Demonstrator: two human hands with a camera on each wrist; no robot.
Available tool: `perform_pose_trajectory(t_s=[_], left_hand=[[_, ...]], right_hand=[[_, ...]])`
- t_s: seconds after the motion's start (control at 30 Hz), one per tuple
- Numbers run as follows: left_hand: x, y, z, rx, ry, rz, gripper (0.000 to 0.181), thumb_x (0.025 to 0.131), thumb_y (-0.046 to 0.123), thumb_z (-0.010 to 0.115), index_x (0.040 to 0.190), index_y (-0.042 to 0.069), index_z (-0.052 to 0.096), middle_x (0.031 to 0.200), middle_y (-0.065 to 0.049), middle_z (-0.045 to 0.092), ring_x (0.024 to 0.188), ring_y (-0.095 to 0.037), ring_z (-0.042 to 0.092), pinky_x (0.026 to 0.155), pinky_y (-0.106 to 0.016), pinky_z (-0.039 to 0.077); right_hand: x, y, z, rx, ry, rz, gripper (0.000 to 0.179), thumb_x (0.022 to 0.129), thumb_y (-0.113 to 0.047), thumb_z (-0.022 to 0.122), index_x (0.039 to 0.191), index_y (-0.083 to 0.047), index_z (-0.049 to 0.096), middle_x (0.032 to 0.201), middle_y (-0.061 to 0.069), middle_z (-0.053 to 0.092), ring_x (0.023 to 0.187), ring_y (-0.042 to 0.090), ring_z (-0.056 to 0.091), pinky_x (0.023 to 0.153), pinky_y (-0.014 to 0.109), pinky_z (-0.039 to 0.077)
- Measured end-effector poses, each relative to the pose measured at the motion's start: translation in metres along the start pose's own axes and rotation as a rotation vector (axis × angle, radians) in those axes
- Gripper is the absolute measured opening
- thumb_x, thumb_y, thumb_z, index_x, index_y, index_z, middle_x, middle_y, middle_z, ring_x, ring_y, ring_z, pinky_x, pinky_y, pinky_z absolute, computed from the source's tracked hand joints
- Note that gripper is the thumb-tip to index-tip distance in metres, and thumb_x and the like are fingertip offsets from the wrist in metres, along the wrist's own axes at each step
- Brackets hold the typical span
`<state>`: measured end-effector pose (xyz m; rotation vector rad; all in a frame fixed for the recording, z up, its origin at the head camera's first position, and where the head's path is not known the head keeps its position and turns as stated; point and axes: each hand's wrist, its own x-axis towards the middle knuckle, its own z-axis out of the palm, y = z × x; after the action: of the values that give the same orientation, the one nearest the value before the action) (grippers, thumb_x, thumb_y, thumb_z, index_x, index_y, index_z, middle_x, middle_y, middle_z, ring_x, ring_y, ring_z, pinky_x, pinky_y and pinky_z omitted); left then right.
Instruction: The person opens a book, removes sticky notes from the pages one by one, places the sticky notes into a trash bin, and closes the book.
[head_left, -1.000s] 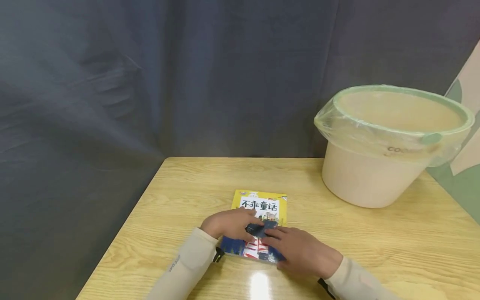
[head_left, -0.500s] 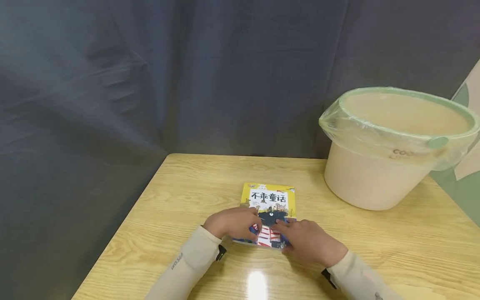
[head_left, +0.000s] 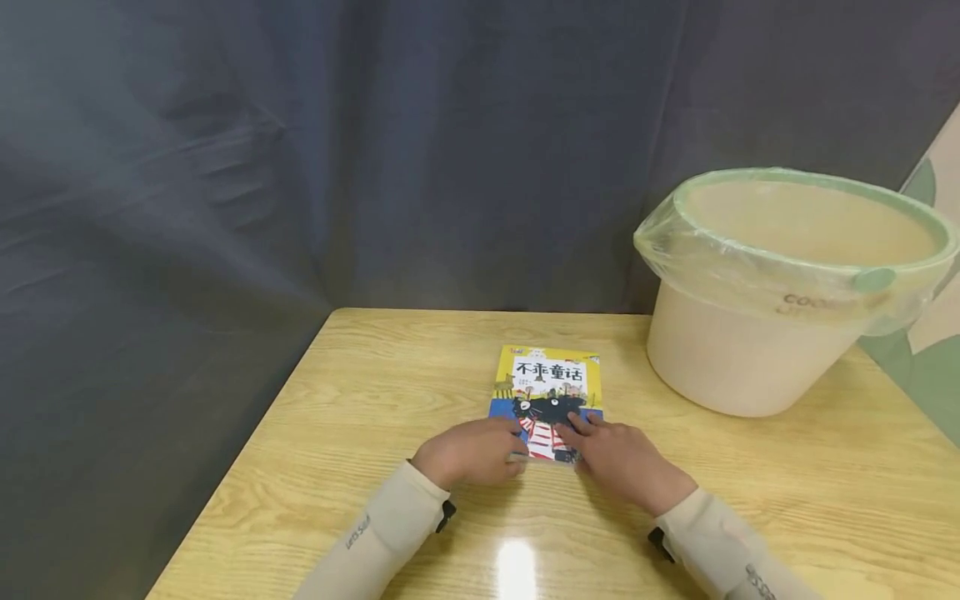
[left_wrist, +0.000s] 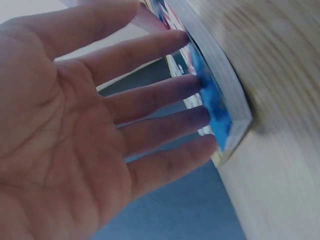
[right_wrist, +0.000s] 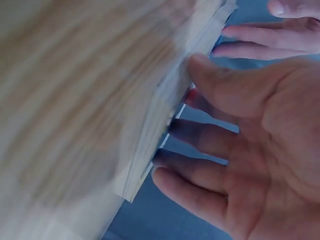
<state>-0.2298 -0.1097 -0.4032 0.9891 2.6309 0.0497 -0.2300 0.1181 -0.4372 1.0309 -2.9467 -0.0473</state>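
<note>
A picture book (head_left: 549, 404) with a yellow and blue cover, black lettering and a dark animal in red stripes lies flat in the head view. My left hand (head_left: 477, 452) is at its lower left corner. In the left wrist view that hand (left_wrist: 125, 115) has its fingers straight, their tips on the cover beside the spine or page edge. My right hand (head_left: 622, 460) rests its fingertips on the lower right of the cover. Seen from the right wrist, the fingers (right_wrist: 200, 170) reach over the book and the thumb is close to its page edge (right_wrist: 165, 95).
The book lies on a wood-grain table (head_left: 360, 392). Toward the back right stands a large cream bucket (head_left: 738, 358) with a green rim and a clear plastic liner (head_left: 675, 250). A dark curtain (head_left: 480, 158) hangs behind and along the left side.
The book has slid away from me and slightly right. My left hand has gone from over the cover's middle to its lower left; the right hand remains at the lower right.
</note>
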Motion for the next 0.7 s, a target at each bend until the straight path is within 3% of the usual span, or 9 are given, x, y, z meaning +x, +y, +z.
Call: perform_pose_trajectory(t_s=[0.07, 0.13, 0.33, 0.43, 0.57, 0.7], left_hand=[[-0.001, 0.003, 0.000, 0.011, 0.023, 0.010, 0.023, 0.101, 0.027, 0.054, 0.107, 0.018, 0.075, 0.120, 0.003, 0.068, 0.109, -0.010, 0.062, 0.096, -0.025, 0.050], [-0.002, 0.006, 0.000, 0.008, 0.032, 0.005, 0.022, 0.100, 0.025, 0.055, 0.104, 0.016, 0.074, 0.117, 0.003, 0.068, 0.103, -0.009, 0.063, 0.092, -0.025, 0.051], [-0.005, 0.014, 0.001, 0.017, 0.009, -0.051, 0.032, 0.101, 0.024, 0.054, 0.130, 0.017, 0.067, 0.145, -0.003, 0.057, 0.132, -0.016, 0.057, 0.111, -0.029, 0.043], [-0.007, 0.017, 0.003, 0.044, 0.016, -0.056, 0.028, 0.101, 0.023, 0.054, 0.124, 0.018, 0.070, 0.147, -0.005, 0.055, 0.136, -0.018, 0.053, 0.110, -0.029, 0.044], [-0.008, 0.021, 0.006, 0.086, 0.026, -0.051, 0.023, 0.100, 0.024, 0.056, 0.117, 0.017, 0.069, 0.144, -0.008, 0.058, 0.137, -0.020, 0.053, 0.108, -0.031, 0.047], [-0.009, 0.023, 0.006, 0.070, 0.001, -0.104, 0.045, 0.101, 0.027, 0.055, 0.145, 0.019, 0.051, 0.152, -0.008, 0.050, 0.142, -0.023, 0.047, 0.112, -0.035, 0.043]], right_hand=[[0.001, 0.001, 0.001, -0.017, 0.008, 0.011, 0.045, 0.093, -0.018, 0.066, 0.138, -0.011, 0.060, 0.140, 0.019, 0.059, 0.122, 0.039, 0.062, 0.073, 0.048, 0.059], [0.003, 0.003, 0.001, -0.028, 0.002, 0.028, 0.044, 0.094, -0.017, 0.065, 0.137, -0.011, 0.060, 0.140, 0.019, 0.059, 0.123, 0.038, 0.062, 0.074, 0.048, 0.059], [0.002, 0.002, 0.000, -0.035, 0.018, 0.047, 0.042, 0.094, -0.016, 0.065, 0.135, -0.009, 0.062, 0.139, 0.018, 0.060, 0.123, 0.038, 0.061, 0.085, 0.051, 0.057], [-0.001, -0.002, -0.005, -0.053, 0.042, 0.053, 0.036, 0.092, -0.016, 0.067, 0.127, -0.010, 0.067, 0.129, 0.015, 0.067, 0.116, 0.036, 0.065, 0.089, 0.050, 0.055], [-0.006, -0.011, -0.013, -0.065, 0.060, 0.049, 0.027, 0.089, -0.018, 0.070, 0.115, -0.010, 0.073, 0.113, 0.010, 0.074, 0.100, 0.031, 0.070, 0.083, 0.047, 0.057], [-0.010, -0.018, -0.020, -0.006, 0.027, 0.049, 0.033, 0.091, -0.022, 0.067, 0.119, -0.006, 0.071, 0.121, 0.013, 0.072, 0.100, 0.035, 0.071, 0.082, 0.049, 0.057]])
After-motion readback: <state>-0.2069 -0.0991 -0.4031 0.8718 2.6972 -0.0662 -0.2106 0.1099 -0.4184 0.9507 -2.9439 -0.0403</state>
